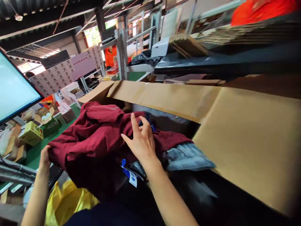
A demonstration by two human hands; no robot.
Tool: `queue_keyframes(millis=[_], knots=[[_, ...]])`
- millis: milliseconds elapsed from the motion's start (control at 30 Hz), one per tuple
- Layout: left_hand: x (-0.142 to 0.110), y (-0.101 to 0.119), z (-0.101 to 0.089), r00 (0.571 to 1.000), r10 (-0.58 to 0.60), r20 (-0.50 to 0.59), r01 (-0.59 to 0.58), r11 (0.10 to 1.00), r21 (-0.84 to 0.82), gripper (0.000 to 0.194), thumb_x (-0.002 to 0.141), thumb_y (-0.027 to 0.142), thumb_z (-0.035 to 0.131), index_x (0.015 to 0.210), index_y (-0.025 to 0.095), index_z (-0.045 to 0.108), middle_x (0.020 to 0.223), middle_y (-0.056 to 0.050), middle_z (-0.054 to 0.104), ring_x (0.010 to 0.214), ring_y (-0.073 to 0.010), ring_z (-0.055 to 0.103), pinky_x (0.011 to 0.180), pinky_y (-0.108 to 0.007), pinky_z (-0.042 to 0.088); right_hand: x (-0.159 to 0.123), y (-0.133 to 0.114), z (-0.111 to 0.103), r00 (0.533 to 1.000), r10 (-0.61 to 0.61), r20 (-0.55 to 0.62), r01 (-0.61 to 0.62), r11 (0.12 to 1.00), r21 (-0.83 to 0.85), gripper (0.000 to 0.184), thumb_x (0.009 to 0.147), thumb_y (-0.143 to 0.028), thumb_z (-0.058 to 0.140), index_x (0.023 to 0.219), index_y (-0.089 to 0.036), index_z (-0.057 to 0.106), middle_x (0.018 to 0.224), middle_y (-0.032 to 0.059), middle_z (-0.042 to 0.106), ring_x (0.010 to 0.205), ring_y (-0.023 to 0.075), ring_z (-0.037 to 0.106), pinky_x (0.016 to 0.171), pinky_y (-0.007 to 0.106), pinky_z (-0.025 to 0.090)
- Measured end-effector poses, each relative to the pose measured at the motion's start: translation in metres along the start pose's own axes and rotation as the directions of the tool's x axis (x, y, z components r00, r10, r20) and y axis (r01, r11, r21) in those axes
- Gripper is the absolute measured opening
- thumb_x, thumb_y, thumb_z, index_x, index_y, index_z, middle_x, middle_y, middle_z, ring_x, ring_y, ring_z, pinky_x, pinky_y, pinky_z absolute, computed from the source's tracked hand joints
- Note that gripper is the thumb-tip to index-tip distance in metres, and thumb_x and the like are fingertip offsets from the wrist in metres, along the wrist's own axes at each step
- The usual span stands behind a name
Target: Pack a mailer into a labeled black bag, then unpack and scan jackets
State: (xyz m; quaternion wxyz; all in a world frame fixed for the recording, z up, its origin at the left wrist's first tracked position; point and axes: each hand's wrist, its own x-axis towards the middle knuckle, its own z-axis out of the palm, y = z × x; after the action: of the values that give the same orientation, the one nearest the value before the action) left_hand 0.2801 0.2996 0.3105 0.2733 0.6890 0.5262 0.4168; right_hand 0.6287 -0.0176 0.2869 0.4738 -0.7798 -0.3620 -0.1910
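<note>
A dark red garment is bunched over the near left side of an open cardboard box. My left hand grips the garment's left edge. Over its right part hovers my right hand, fingers spread and holding nothing; whether it touches the cloth I cannot tell. Below that hand hangs a blue and white tag on a blue cord. Light blue denim lies at the box's near edge, partly under dark red cloth. The box's inside is mostly hidden.
A yellow plastic bag is below on the left. A monitor stands at the upper left, near small boxes on a green surface. Behind the box, a shelf holds flat cardboard. People in orange are farther back.
</note>
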Motion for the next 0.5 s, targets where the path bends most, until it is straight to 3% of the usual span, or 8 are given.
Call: queue_keyframes(millis=[67,100,167,267,333,367,400,500], knots=[[-0.016,-0.001,0.014,1.000,-0.008,-0.006,0.009,0.997,0.080,0.036,0.060,0.046,0.057,0.089,0.025,0.064,0.090,-0.004,0.076,0.104,-0.0350,0.072,0.095,-0.053,0.057,-0.001,0.000,0.005,0.996,-0.066,0.067,0.063,0.997,0.047,0.055,0.091,-0.029,0.063,0.145,-0.021,0.056,0.125,0.0161,0.061,0.111,0.0312,0.065,0.099,0.050,0.056],[-0.026,0.007,0.024,0.998,0.057,-0.017,-0.055,0.994,0.093,0.047,0.061,0.045,0.063,0.104,0.023,0.065,0.109,-0.008,0.075,0.116,-0.0351,0.068,0.103,-0.053,0.053,-0.004,-0.002,0.004,0.991,-0.098,0.087,0.090,0.992,0.094,0.044,0.093,-0.027,0.060,0.136,-0.021,0.062,0.116,0.0133,0.064,0.105,0.0284,0.066,0.095,0.046,0.058],[-0.048,0.036,0.050,0.947,0.313,0.077,-0.321,0.934,0.158,0.071,0.068,0.048,0.071,0.133,0.023,0.056,0.144,-0.014,0.060,0.139,-0.0338,0.053,0.117,-0.052,0.042,-0.017,-0.011,-0.002,0.987,-0.146,0.067,0.131,0.973,0.192,0.026,0.095,-0.023,0.057,0.119,-0.022,0.069,0.105,0.0093,0.066,0.095,0.0229,0.068,0.087,0.038,0.060],[-0.070,0.096,0.105,0.715,0.582,0.388,-0.671,0.728,0.143,0.086,0.068,0.056,0.082,0.143,0.024,0.053,0.155,-0.015,0.049,0.149,-0.0368,0.039,0.123,-0.054,0.031,-0.050,-0.033,-0.024,0.980,-0.192,-0.046,0.197,0.937,0.288,0.014,0.094,-0.017,0.063,0.103,-0.025,0.070,0.093,0.0045,0.067,0.084,0.0184,0.068,0.080,0.033,0.060],[-0.062,0.133,0.142,0.606,0.628,0.488,-0.737,0.674,0.049,0.048,0.081,0.049,0.075,0.122,0.025,0.067,0.131,-0.012,0.067,0.132,-0.0318,0.055,0.116,-0.048,0.040,-0.077,-0.042,-0.044,0.973,-0.200,-0.113,0.226,0.924,0.308,0.017,0.089,-0.011,0.068,0.098,-0.026,0.069,0.085,0.0019,0.068,0.075,0.0180,0.068,0.072,0.033,0.060],[-0.051,0.148,0.156,0.593,0.634,0.496,-0.726,0.687,-0.009,0.026,0.089,0.043,0.068,0.105,0.023,0.071,0.111,-0.009,0.072,0.115,-0.0275,0.063,0.107,-0.043,0.046,-0.091,-0.042,-0.053,0.971,-0.196,-0.137,0.230,0.926,0.300,0.021,0.087,-0.009,0.070,0.096,-0.027,0.069,0.081,0.0007,0.068,0.070,0.0181,0.067,0.066,0.033,0.059],[-0.035,0.159,0.168,0.621,0.638,0.456,-0.691,0.720,-0.066,0.018,0.093,0.039,0.063,0.089,0.022,0.069,0.095,-0.007,0.071,0.099,-0.0235,0.065,0.098,-0.038,0.049,-0.105,-0.039,-0.061,0.970,-0.189,-0.155,0.227,0.932,0.281,0.023,0.085,-0.007,0.070,0.095,-0.028,0.069,0.077,-0.0003,0.068,0.065,0.0179,0.066,0.061,0.032,0.058],[0.023,0.182,0.187,0.800,0.535,0.272,-0.440,0.831,-0.341,0.037,0.098,0.036,0.058,0.064,0.021,0.056,0.065,0.000,0.057,0.069,-0.0146,0.052,0.074,-0.029,0.046,-0.144,-0.017,-0.066,0.977,-0.167,-0.133,0.190,0.965,0.182,0.022,0.086,-0.007,0.068,0.095,-0.027,0.069,0.067,-0.0032,0.065,0.051,0.0151,0.061,0.050,0.030,0.052]])
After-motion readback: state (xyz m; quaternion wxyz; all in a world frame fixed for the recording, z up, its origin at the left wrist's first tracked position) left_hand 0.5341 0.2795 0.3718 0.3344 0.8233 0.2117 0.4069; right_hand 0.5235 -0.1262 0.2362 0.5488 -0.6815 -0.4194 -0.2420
